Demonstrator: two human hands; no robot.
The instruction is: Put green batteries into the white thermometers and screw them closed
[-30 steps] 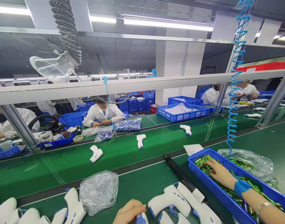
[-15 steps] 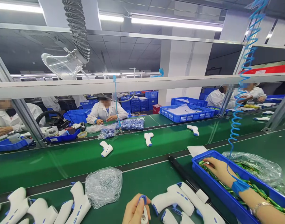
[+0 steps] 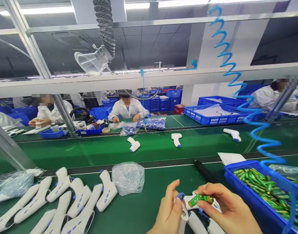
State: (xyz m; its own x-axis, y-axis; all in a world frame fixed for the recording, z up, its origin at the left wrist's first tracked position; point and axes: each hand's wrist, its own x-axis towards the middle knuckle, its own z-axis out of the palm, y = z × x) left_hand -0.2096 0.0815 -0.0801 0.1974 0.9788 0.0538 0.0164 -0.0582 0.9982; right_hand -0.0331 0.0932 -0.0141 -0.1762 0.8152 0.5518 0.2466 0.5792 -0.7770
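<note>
Right now, left of the long blue plastic bin [image 3: 268, 217], the right hand [image 3: 229, 205] pinches shiny green tube-shaped batteries [image 3: 200, 200], and the left hand [image 3: 166, 208] is curled round a white plastic piece [image 3: 183, 217]. Batteries could drop, since only fingertips hold them.

Batts [image 3: 196, 200] grn w/ gold; bin [image 3: 245, 196] blu; casings [image 3: 107, 190] wht/blu.

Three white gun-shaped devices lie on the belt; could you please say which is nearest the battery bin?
The rightmost device, just beyond the bin; the left device and middle device lie farther off.
</note>
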